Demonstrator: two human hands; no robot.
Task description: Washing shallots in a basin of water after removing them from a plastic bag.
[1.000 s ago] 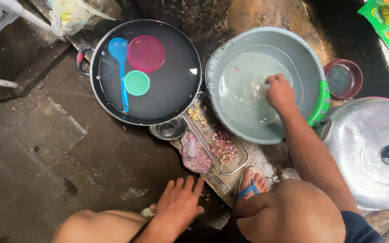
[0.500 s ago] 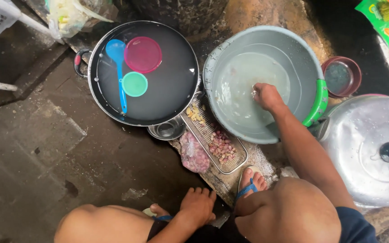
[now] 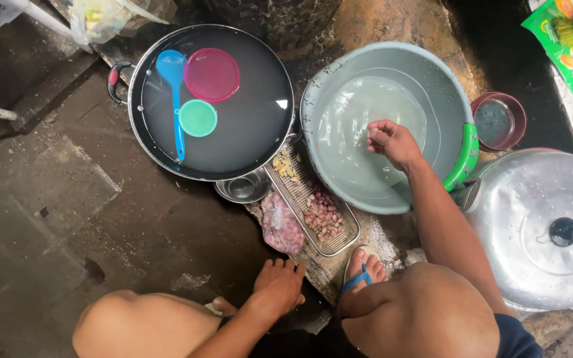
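Matt grey plastic basin (image 3: 339, 79); glossy black metal pan (image 3: 260, 132); smooth plastic ladle (image 3: 174, 93) and lids (image 3: 212, 74); wire-mesh metal tray (image 3: 300, 192); dimpled, shiny metal lid (image 3: 532, 225); rough, wet concrete floor (image 3: 48, 199).

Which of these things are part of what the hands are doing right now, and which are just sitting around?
In use:
right hand, fingers closed on something small
grey basin of water under it

Lying about:
left hand resting on the floor edge
black pan with blue ladle and two lids
wire tray
metal pot lid

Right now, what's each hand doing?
Left hand: open, fingers spread, holding nothing.
Right hand: over the basin, fingers curled; whether it holds anything cannot be told.
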